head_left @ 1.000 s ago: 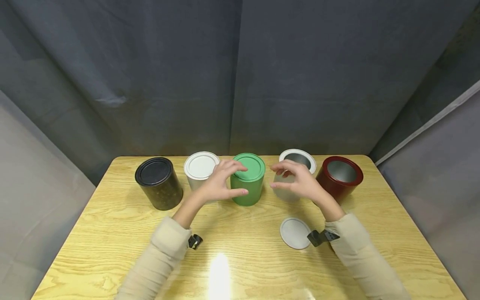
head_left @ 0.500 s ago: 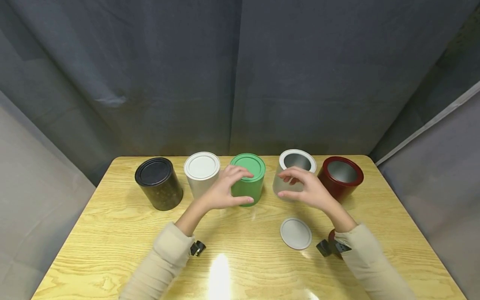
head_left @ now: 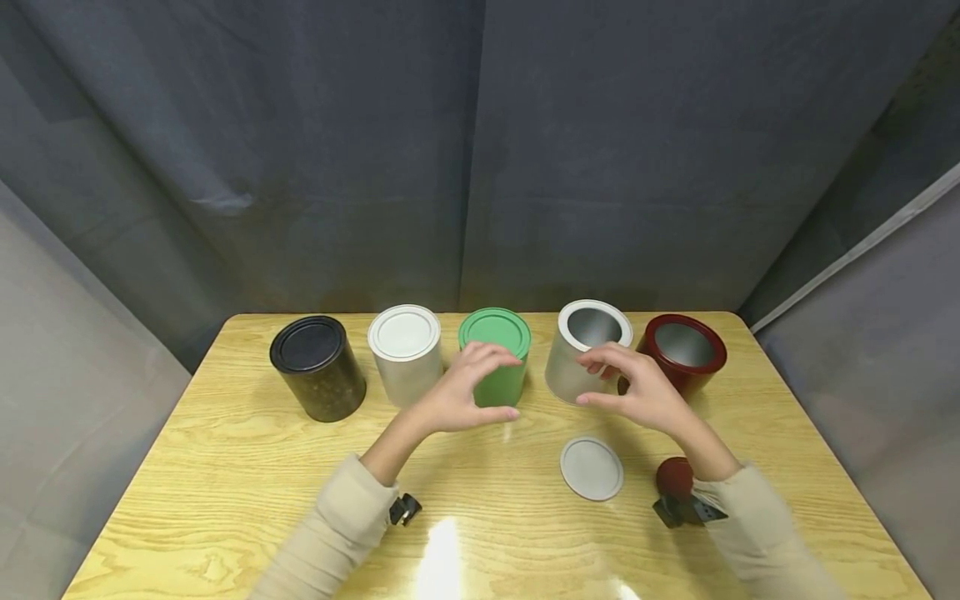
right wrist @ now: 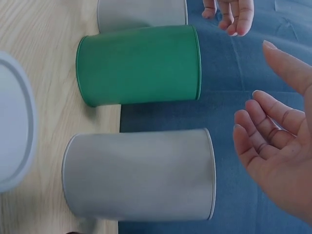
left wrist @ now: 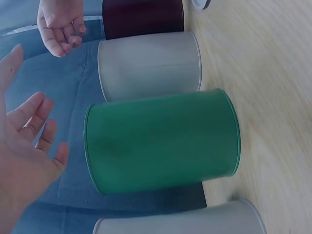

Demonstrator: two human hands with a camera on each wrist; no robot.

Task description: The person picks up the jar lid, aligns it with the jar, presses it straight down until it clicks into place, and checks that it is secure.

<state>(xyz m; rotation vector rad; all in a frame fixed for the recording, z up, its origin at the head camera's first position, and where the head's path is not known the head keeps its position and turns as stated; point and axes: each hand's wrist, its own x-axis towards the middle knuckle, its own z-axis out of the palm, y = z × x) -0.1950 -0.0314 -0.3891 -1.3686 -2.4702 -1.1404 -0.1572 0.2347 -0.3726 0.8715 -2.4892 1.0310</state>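
Note:
My left hand (head_left: 468, 394) hovers in front of the green can (head_left: 495, 332), fingers loosely curved and nothing in them. That can has its green lid on. On the other side, my right hand (head_left: 634, 392) is held over the front of the uncovered white can (head_left: 566, 371), also holding nothing, thumb apart from the fingers. In the left wrist view the green can (left wrist: 161, 141) stands a little away from the fingertips. The right wrist view shows a gap between the right hand (right wrist: 278, 141) and the white can (right wrist: 141, 175). A white lid (head_left: 592, 468) lies flat on the table below that can.
Along the back edge of the wooden table (head_left: 225, 500) also stand a lidded black can (head_left: 318, 367), a lidded white can (head_left: 405, 358) and an uncovered dark red can (head_left: 682, 350). A dark red lid (head_left: 674, 478) lies under the right wrist. Grey curtains (head_left: 360, 167) hang behind.
Both hands have drawn back toward the near side and shifted right, the right hand more so. The dark red lid has come into view by the right wrist. Cans stay in place.

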